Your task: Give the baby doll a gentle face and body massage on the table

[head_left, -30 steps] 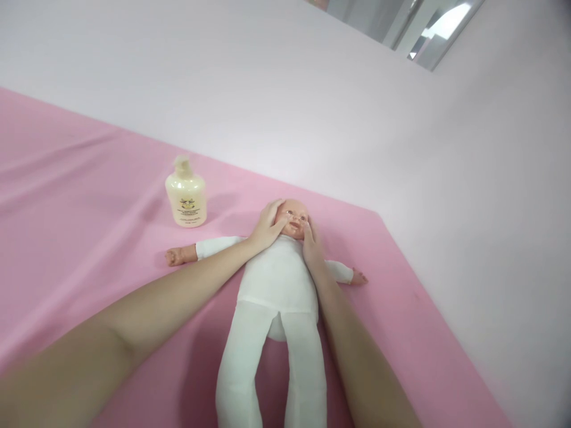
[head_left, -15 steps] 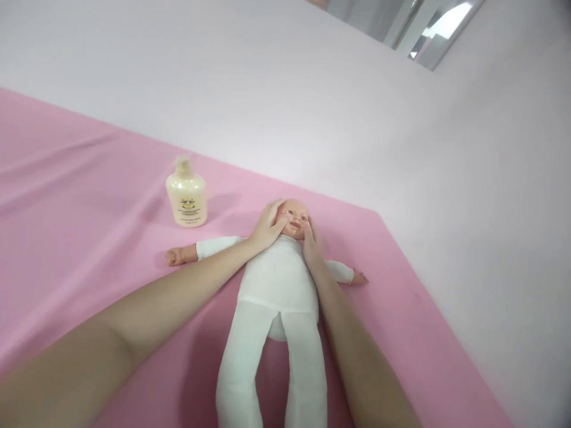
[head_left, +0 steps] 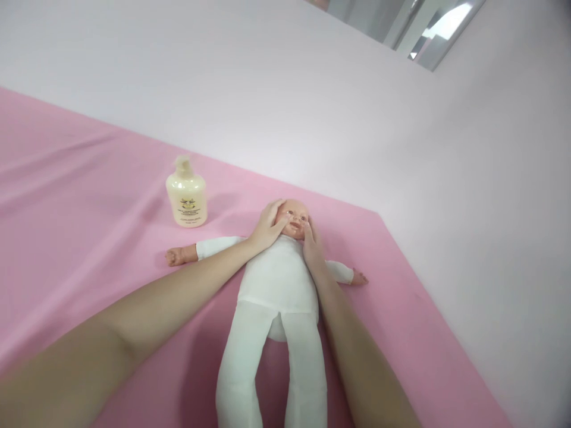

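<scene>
Nothing moved much: your left hand (head_left: 266, 226) and right hand (head_left: 313, 245) stayed spread flat on the doll (head_left: 279, 279) face, bottle (head_left: 186, 193) left of it.

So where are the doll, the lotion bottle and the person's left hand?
doll (head_left: 279, 276): head view, on its white cloth chest.
lotion bottle (head_left: 186, 199): head view, on its cream body.
left hand (head_left: 266, 226): head view, on the back of the hand.

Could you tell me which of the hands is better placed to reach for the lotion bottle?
Probably the left hand: it rests on the doll's head on the side where the bottle stands. The right hand lies on the far cheek and would have to cross the doll.
</scene>
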Demonstrator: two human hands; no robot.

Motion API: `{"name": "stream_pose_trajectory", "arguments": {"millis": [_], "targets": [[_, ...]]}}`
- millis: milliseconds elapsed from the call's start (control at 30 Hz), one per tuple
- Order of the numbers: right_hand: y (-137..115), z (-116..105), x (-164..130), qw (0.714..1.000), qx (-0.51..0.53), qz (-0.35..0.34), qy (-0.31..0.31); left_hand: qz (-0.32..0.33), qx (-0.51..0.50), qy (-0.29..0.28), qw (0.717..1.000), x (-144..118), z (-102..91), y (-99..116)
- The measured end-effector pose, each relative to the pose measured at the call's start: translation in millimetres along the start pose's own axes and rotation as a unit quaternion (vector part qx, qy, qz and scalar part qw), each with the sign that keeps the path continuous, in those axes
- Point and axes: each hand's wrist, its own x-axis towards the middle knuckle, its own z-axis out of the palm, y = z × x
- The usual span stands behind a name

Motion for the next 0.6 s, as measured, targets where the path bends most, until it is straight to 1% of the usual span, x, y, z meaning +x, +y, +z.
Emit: {"name": "stream_pose_trajectory", "arguments": {"millis": [133, 400, 600], "targets": [[-0.9, 0.1, -0.3, 1.0, -0.002, -0.005, -0.003, 0.0, -0.001, 0.001, 1.0, 0.0, 0.2, 0.6], [1.0, 0.0, 0.3, 1.0, -0.002, 0.018, 0.005, -0.003, -0.002, -0.003, 1.0, -0.3, 0.9, -0.4], [-0.4, -1.8, -0.3, 1.0, -0.009, 0.012, -0.001, -0.008, -0.003, 0.003, 1.0, -0.1, 2.5, -1.2]]}}
